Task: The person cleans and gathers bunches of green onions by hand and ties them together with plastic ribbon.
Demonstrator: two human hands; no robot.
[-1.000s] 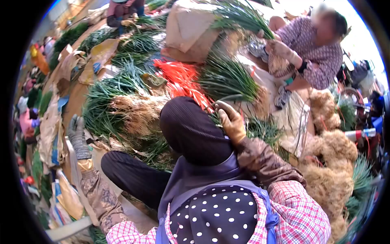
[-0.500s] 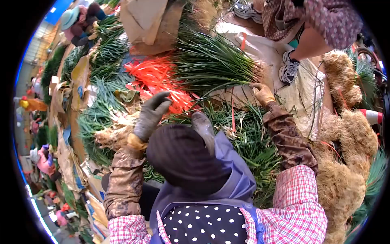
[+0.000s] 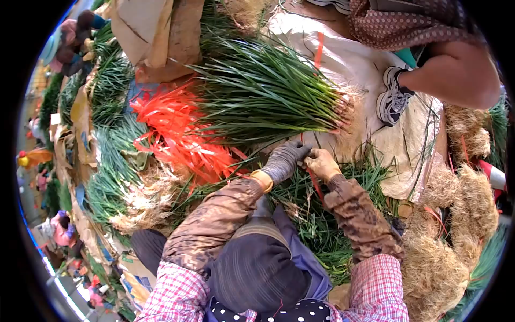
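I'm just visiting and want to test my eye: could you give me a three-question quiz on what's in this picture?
1. True or false: the left hand wears a grey glove.
2. What colour is the heap of strips left of the hands? A) blue B) red-orange C) white
3. What does the right hand meet the left hand beside?

Key
1. True.
2. B.
3. The big bundle of green chives, near its root end; a red strip hangs just below the right hand.
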